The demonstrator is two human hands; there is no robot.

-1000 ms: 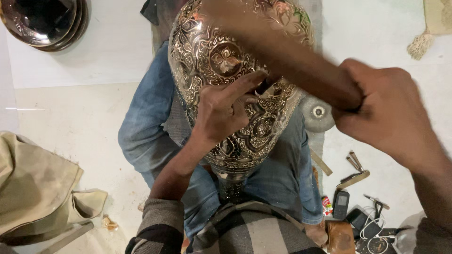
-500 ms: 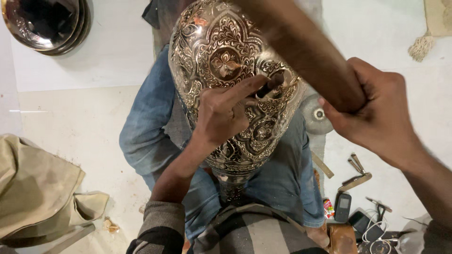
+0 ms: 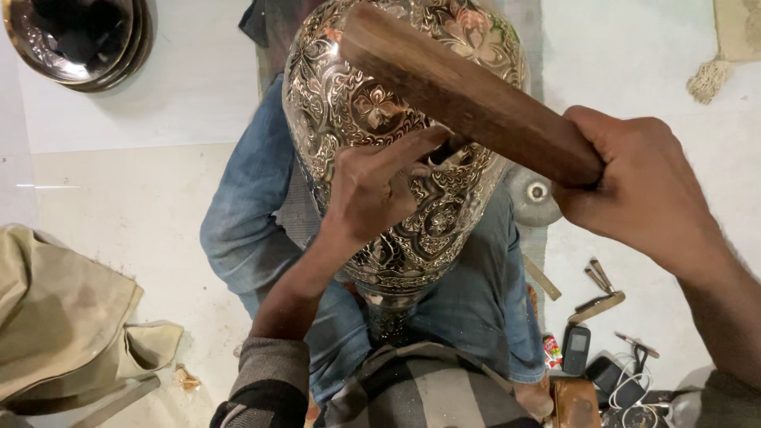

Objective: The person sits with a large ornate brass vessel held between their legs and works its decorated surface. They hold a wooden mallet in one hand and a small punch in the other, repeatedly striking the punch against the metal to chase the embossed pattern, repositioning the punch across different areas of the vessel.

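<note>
Evenly lit from overhead, glare glinting off the engraved vase (image 3: 396, 158), soft shadows; slightly blurred toward 3 o'clock.

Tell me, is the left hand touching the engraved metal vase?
Touching. The head view shows the left hand resting flat on the engraved metal vase, its fingers pressed against the surface with no gap.

Right hand (image 3: 646, 186) gripping wooden mallet (image 3: 468, 95), left hand (image 3: 372, 186) on engraved vase (image 3: 357, 119)
</note>
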